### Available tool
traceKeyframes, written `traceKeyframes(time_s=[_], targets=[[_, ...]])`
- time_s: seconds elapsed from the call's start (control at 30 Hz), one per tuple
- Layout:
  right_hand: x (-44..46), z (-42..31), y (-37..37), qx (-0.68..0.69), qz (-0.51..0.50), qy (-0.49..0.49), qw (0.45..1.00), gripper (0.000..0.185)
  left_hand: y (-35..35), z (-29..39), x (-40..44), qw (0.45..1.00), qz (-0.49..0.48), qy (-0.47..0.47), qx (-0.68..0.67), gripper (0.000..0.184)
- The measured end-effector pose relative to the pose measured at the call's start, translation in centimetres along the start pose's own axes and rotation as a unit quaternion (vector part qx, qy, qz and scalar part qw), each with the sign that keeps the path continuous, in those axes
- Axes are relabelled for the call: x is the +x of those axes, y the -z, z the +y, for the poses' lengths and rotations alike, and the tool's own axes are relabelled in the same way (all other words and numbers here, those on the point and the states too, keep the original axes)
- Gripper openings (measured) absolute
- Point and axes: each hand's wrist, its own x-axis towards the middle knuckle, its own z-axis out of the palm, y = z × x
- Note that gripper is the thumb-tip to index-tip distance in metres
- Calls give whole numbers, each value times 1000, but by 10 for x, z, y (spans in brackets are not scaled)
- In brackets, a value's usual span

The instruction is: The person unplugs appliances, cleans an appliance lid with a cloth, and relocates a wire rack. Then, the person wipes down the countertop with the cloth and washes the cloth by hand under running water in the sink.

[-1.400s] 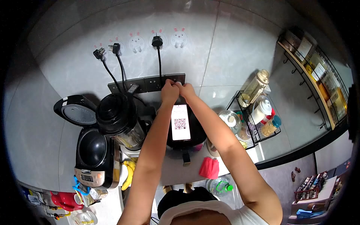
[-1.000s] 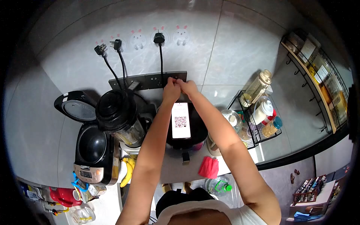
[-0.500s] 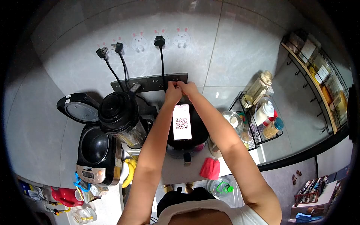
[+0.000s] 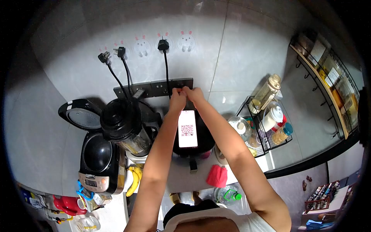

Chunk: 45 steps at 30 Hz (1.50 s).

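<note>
My left hand (image 4: pixel 178 100) and my right hand (image 4: pixel 195 96) meet just in front of the lower edge of a black wall socket strip (image 4: pixel 159 88). The fingers of both are bent and pinched together, fingertips touching or nearly so. Whatever they grip is too small and covered to make out. Below them, between my forearms, a phone (image 4: pixel 188 129) showing a QR code lies on top of a rounded black appliance (image 4: pixel 205 140) with a front handle (image 4: pixel 193 166). A black cord runs down past my left hand from a plug (image 4: pixel 163 45) hung on the wall.
To the left stand a blender (image 4: pixel 118 118), an open rice cooker (image 4: pixel 97 154) and bananas (image 4: pixel 134 179). A red cloth (image 4: pixel 217 176) lies by the counter's front edge. On the right are a wire rack (image 4: pixel 266 145) with bottles and a wall shelf (image 4: pixel 328 92). Two more plugs hang upper left.
The whole view has shifted slightly, so wall and counter things sit a little lower. Both hands stay together by the socket strip, with hardly any movement of their own.
</note>
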Motion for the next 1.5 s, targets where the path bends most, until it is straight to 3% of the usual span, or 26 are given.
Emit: traceKeyframes(time_s=[0.1, 0.13, 0.33, 0.43, 0.47, 0.57, 0.67, 0.77, 1.07, 1.17, 1.27, 1.4, 1.5], targets=[[-6, -8, 1, 141, -17, -6, 990, 52, 2, 16, 1, 999, 30, 6, 33, 29], [-2, -8, 0, 136, -37, -29, 990, 51, 5, 21, -3, 999, 24, 6, 22, 29], [-6, 1, 1, -28, 5, 42, 999, 51, -2, -14, 2, 1000, 22, -17, 13, 25], [-8, -2, 4, -37, -4, 44, 998, 53, 2, 0, -5, 998, 44, -32, 35, 25], [30, 34, -20, -20, 49, 60, 997, 41, 5, 9, -8, 998, 49, -17, 41, 26], [36, 35, -22, 29, 21, 5, 999, 54, 3, 6, -1, 996, 70, -19, 47, 24], [-6, 0, 0, -65, 9, 20, 998, 52, 0, 0, -7, 996, 72, -34, 42, 22], [-15, -1, 0, -145, 71, 129, 978, 47, 2, 2, -15, 994, 75, -52, 63, 22], [-5, -7, 4, -128, 5, 72, 989, 54, -2, 13, -3, 989, 74, -79, 104, 36], [-17, -8, -1, -158, 89, 111, 977, 43, 0, 6, -9, 987, 77, -110, 91, 30], [-21, -3, 3, -83, 47, 132, 987, 44, -1, 2, -2, 980, 100, -144, 97, 25], [-23, -1, -1, -74, 58, 89, 992, 46, 1, 1, -5, 974, 105, -128, 157, 22], [-13, 1, -11, -112, 143, 87, 979, 47, 0, 1, -3, 978, 95, -131, 128, 21]])
